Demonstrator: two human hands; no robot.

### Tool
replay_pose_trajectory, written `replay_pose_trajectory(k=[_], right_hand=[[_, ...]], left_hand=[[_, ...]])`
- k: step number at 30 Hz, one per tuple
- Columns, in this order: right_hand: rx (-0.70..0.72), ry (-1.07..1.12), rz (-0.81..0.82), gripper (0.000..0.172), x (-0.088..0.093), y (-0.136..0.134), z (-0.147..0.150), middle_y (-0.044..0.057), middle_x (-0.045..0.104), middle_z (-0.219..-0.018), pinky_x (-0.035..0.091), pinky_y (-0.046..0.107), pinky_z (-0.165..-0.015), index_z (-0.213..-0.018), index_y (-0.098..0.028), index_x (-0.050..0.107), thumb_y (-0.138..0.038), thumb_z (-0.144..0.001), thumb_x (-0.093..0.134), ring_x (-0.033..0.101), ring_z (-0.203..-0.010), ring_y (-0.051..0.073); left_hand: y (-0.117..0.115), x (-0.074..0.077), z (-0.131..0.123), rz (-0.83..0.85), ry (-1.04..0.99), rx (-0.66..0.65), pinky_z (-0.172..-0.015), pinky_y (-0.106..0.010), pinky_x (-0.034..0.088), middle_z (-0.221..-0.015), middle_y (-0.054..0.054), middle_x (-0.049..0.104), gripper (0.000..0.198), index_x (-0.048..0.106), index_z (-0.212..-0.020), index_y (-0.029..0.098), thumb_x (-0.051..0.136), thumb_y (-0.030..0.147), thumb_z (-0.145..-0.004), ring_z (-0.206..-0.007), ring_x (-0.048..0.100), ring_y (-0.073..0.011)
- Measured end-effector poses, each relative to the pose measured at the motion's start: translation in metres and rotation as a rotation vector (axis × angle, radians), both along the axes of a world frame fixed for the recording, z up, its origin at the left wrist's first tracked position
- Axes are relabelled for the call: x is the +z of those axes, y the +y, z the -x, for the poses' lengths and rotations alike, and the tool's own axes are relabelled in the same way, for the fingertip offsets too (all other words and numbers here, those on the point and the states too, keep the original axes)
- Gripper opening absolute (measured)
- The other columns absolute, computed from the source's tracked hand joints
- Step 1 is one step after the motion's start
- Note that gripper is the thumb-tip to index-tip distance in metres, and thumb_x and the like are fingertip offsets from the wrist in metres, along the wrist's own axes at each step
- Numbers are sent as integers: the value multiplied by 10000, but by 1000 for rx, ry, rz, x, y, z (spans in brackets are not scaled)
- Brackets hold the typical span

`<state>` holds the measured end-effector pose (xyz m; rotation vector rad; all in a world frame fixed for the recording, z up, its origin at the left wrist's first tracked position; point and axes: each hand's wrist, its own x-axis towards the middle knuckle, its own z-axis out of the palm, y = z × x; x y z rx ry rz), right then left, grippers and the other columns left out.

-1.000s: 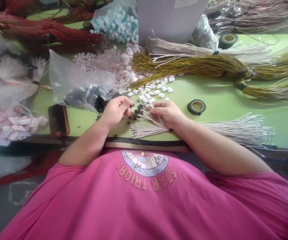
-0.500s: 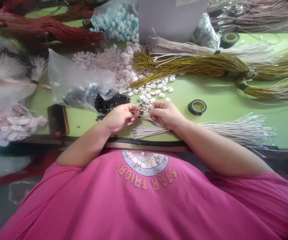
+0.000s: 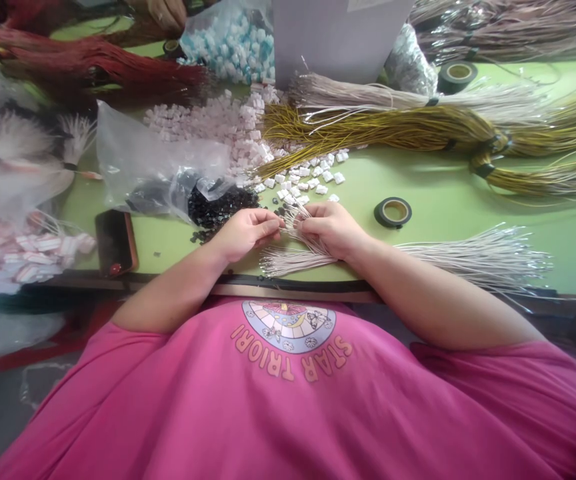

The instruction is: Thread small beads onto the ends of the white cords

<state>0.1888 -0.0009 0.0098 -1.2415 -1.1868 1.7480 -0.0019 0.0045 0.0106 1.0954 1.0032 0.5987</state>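
My right hand (image 3: 332, 230) is closed round several white wires (image 3: 295, 217), their ends fanning out to the left. Close beside those ends, my left hand (image 3: 253, 233) is pinched, thumb against fingers; whatever lies between the fingertips is too small to make out. Small black pieces (image 3: 221, 208) are heaped at the mouth of a clear bag just beyond my left hand. White connector housings (image 3: 318, 180) lie scattered past both hands. Beneath my right wrist runs a bundle of white wires (image 3: 473, 257) along the table's near edge.
A roll of black tape (image 3: 393, 212) lies right of my hands, and a phone (image 3: 117, 241) to the left. Yellow-green wires (image 3: 408, 128) stretch across the back. Behind stands a grey box (image 3: 338, 40). Another person's hand (image 3: 167, 13) shows at the far upper left.
My left fingers have closed into a pinch nearer the wire ends. My right hand keeps its hold. Another person's hand has come into view at the top left.
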Motion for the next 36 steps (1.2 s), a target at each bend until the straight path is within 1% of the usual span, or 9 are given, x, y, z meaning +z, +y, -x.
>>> replay_pose_trajectory(k=[5,11,13,15,19,22,25,27,36], right_hand=[[2,-63,-28,72,2,0,0,-29,491,-478,283,216,-423,-643,-119,592,-160,-588,570,404,-430,65],[26,-165,-82,69,6,-2,-1,-34,482,-481,274,205,-413,-642,-117,593,-176,-605,594,385,-424,51],[29,-175,-87,70,7,-2,-1,-36,483,-480,275,203,-411,-646,-121,589,-178,-608,600,386,-419,49],[32,-174,-85,67,7,-3,-1,-38,480,-476,271,201,-405,-648,-124,584,-178,-611,599,385,-412,48],[37,-185,-76,74,6,-2,-1,-42,471,-464,250,198,-385,-655,-127,582,-188,-613,593,366,-397,47],[36,-185,-80,89,5,-2,-1,-39,477,-473,258,198,-389,-664,-127,581,-199,-612,595,370,-407,50],[38,-207,-103,106,4,-2,-1,-33,492,-493,283,200,-407,-675,-124,594,-209,-612,599,389,-429,55],[43,-222,-121,109,4,-2,-1,-31,495,-499,294,201,-419,-676,-124,599,-214,-615,600,395,-439,56],[20,-260,-152,112,3,-3,1,-29,494,-507,299,204,-428,-675,-121,605,-213,-612,585,388,-448,56]], left_hand=[[-2,1,-2,-11,24,27,-633,-214,475,-836,-60,705,286,679,-968,139,708,175,-686,-712,625,-107],[-3,4,-3,-43,57,62,-718,-242,500,-859,-59,717,265,698,-954,143,693,156,-689,-760,640,-119],[-3,4,-3,-51,57,45,-695,-230,492,-865,-59,715,276,693,-975,143,685,158,-699,-734,630,-107],[-3,4,-3,-50,60,30,-619,-211,467,-836,-56,710,277,683,-995,137,665,162,-720,-642,595,-81],[-2,0,-2,-28,16,41,-448,-180,334,-738,-32,679,281,625,-1052,137,608,200,-779,-461,451,-33],[-1,-2,-2,-31,-28,40,-435,-174,306,-713,-15,661,239,566,-1027,156,592,221,-798,-452,448,-39],[-1,-1,-3,-46,2,3,-429,-178,300,-711,-27,654,137,573,-879,138,584,255,-808,-457,452,-44],[-1,0,-4,-70,27,0,-425,-183,290,-707,-34,647,153,590,-826,128,579,280,-813,-455,430,-41],[1,-4,-6,-44,32,62,-409,-185,270,-632,-13,622,129,618,-870,153,602,248,-785,-425,404,-38]])
